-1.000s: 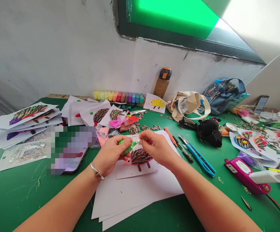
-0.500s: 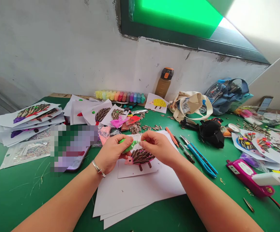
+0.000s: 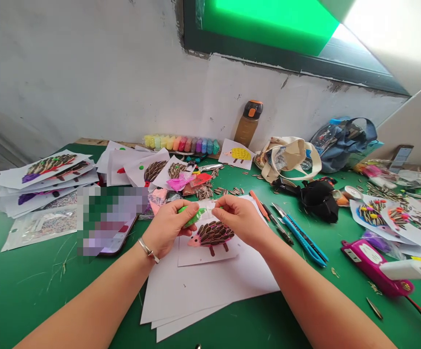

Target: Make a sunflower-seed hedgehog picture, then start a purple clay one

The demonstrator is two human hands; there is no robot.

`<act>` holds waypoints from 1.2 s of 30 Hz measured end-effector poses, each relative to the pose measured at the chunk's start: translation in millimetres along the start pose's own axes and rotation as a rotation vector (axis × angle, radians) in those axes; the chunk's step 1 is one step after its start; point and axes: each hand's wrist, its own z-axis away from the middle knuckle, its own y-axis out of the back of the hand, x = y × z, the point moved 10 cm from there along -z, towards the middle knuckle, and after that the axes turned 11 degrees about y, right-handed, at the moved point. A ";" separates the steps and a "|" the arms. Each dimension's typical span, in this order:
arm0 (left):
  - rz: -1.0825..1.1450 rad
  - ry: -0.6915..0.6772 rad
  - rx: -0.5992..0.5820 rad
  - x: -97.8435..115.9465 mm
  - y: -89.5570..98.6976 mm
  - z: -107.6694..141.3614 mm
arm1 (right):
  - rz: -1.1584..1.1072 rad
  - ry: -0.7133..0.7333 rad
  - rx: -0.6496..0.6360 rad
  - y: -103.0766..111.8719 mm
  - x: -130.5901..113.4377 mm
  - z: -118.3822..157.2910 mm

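Left hand curls firmly around a green tube while right-hand fingertips pinch its far end, just above a sunflower-seed hedgehog picture lying on stacked white paper on a green table.

Bright daylight pours in through the green-filmed window, hard white glare up top right, soft shadows across the table, the wall bowing toward the frame edges, a pixelated blur just left of the left grip!

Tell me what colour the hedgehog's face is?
The hedgehog's face is pink; it shows best in the head view.
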 end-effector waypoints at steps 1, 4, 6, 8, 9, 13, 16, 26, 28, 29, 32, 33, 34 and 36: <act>0.000 -0.001 0.000 0.3 0.0 0.3 | 0.005 -0.004 0.001 0.0 0.4 0.0; -0.001 -0.002 -0.004 0.7 -0.8 1.0 | 0.000 -0.015 0.014 1.8 2.0 -0.2; 0.000 -0.001 -0.005 0.5 -1.0 1.1 | -0.063 -0.014 0.012 1.6 3.0 -0.7; 0.001 0.002 -0.006 0.0 -0.8 0.3 | -0.152 -0.013 -0.014 -1.1 4.4 -1.2; 0.000 0.002 -0.004 -0.1 -0.2 -0.3 | -0.185 -0.018 -0.027 -2.2 5.6 -1.4; -0.019 -0.019 0.034 1.5 6.4 -3.7 | -0.245 -0.061 -0.003 1.7 11.2 -2.7; -0.060 -0.055 0.087 3.3 14.1 -6.6 | -0.418 -0.098 0.024 2.9 12.3 -3.9; -0.671 -0.212 0.284 15.4 26.4 -11.0 | -0.769 -0.101 0.083 9.3 13.9 -4.7; -0.841 -0.258 0.331 20.2 24.4 -9.0 | -0.747 -0.111 0.096 10.6 15.0 -4.1; -0.913 -0.285 0.348 22.5 22.3 -7.5 | -0.732 -0.126 0.100 10.5 15.9 -3.5; -1.080 -0.328 0.367 26.4 16.1 -2.6 | -0.710 -0.159 0.119 9.7 16.1 -2.0; -1.126 -0.320 0.377 26.8 15.9 -0.8 | -0.702 -0.157 0.123 9.7 15.0 -1.8; -1.168 -0.305 0.390 27.4 16.7 1.5 | -0.690 -0.150 0.127 10.3 13.5 -1.7; -1.233 -0.279 0.430 30.9 20.3 8.9 | -0.649 -0.126 0.128 12.3 9.4 -1.5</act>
